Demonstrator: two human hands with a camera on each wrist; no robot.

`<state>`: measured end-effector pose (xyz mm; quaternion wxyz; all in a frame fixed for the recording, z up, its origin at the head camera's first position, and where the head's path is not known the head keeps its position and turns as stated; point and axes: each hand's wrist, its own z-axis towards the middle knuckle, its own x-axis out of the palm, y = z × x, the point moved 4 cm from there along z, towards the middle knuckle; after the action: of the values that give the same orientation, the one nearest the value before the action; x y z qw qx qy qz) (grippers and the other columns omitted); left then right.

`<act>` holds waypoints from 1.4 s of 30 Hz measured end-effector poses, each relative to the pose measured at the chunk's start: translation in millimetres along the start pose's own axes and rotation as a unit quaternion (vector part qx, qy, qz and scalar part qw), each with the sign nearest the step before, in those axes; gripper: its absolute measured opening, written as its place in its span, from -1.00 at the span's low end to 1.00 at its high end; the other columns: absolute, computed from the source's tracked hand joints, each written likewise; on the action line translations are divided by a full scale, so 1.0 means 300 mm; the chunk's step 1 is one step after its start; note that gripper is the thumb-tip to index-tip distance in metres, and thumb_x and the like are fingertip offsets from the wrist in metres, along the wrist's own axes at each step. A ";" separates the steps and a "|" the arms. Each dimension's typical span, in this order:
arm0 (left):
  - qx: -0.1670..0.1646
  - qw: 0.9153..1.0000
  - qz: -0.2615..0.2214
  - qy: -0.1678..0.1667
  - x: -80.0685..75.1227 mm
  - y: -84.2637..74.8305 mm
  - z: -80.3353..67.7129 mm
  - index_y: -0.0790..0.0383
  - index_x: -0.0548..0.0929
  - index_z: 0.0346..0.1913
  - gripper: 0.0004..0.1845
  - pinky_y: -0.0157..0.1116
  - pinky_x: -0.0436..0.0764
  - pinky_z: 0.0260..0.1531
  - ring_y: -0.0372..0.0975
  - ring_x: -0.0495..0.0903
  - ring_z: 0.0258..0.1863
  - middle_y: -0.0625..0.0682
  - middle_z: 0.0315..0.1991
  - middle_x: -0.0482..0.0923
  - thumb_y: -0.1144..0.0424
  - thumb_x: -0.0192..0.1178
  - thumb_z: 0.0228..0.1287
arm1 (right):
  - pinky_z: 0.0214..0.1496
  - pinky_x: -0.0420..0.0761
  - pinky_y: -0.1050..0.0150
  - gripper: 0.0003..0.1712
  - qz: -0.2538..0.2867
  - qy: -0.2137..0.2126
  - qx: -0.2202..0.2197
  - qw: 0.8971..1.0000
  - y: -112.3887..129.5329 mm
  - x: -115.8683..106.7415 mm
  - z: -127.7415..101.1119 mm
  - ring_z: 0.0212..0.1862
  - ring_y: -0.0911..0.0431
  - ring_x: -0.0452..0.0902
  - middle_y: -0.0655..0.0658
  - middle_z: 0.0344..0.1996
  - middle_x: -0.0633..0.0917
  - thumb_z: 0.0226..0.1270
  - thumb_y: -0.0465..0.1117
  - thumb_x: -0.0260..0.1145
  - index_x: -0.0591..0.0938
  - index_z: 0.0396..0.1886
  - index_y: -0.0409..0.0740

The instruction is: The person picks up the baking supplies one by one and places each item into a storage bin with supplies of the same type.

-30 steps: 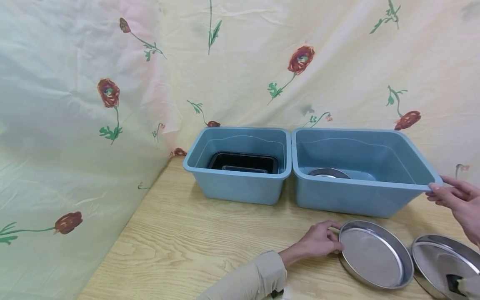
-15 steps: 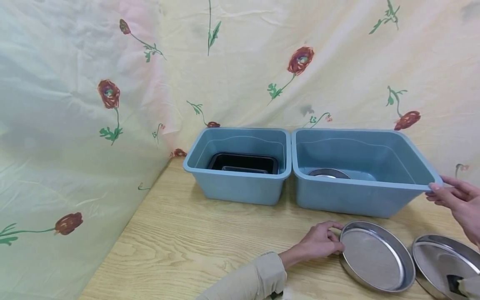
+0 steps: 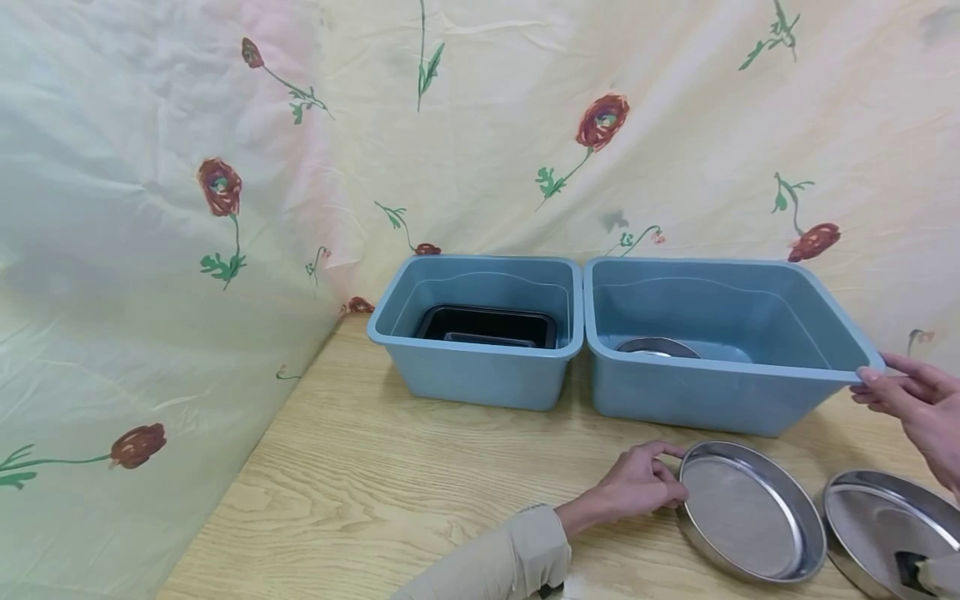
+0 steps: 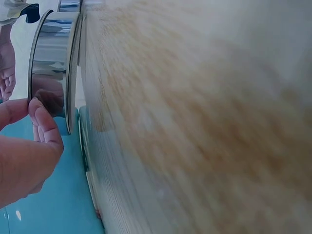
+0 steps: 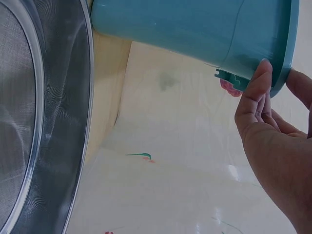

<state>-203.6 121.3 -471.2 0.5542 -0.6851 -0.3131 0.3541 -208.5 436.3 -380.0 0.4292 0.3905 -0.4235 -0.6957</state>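
Note:
My left hand [image 3: 637, 482] pinches the left edge of a shallow round metal pan [image 3: 742, 508] at the front of the table. The left wrist view shows thumb and fingertips at the rim of this shiny pan [image 4: 51, 63]. At the far right my right hand [image 3: 918, 408] grips the front right corner of the larger blue bin [image 3: 690, 392]. Seen from the right wrist, the fingers lie under the bin's rim [image 5: 287, 53] with the thumb on its other side. A second round metal pan [image 3: 885, 525] lies right of the first, partly covered by the right sleeve.
A smaller blue bin [image 3: 480, 375] stands left of the larger one, with a black rectangular pan [image 3: 487, 319] inside. Another round metal piece [image 3: 660, 344] lies in the larger bin. Flowered cloth [image 3: 480, 150] hangs behind the wooden table [image 3: 360, 483].

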 end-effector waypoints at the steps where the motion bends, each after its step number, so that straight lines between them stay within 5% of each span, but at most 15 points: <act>1: 0.000 1.000 -0.002 -0.001 -0.001 0.000 0.000 0.08 0.66 0.19 -0.48 -0.48 0.42 -0.62 -0.45 0.54 -0.61 -0.19 -0.59 0.59 0.52 0.34 0.16 | -0.39 0.51 0.62 -0.46 0.000 0.000 0.001 1.000 -0.001 0.000 0.000 -0.48 0.45 0.65 0.32 -0.45 0.73 0.58 -0.47 0.12 0.61 -0.06 0.41; 23: 0.008 0.999 -0.030 -0.006 -0.008 -0.011 -0.022 0.13 0.67 0.20 -0.48 -0.49 0.52 -0.50 -0.43 0.55 -0.59 -0.17 -0.58 0.58 0.57 0.32 0.18 | -0.40 0.54 0.59 -0.52 0.052 -0.001 -0.018 0.998 -0.032 -0.014 0.003 -0.49 0.39 0.68 0.21 -0.47 0.77 0.53 -0.49 0.20 0.69 -0.04 0.28; 42: 0.018 0.999 -0.034 -0.005 -0.007 -0.013 -0.027 0.15 0.66 0.22 -0.47 -0.49 0.55 -0.45 -0.44 0.55 -0.58 -0.11 -0.56 0.62 0.59 0.31 0.19 | -0.41 0.52 0.61 -0.48 -0.005 -0.010 -0.012 1.000 -0.014 -0.003 0.004 -0.49 0.46 0.65 0.33 -0.47 0.72 0.56 -0.48 0.14 0.58 -0.06 0.39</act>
<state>-198.2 115.8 -466.1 0.5765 -0.6623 -0.3330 0.3438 -210.3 438.6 -383.3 0.4267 0.3803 -0.4172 -0.7066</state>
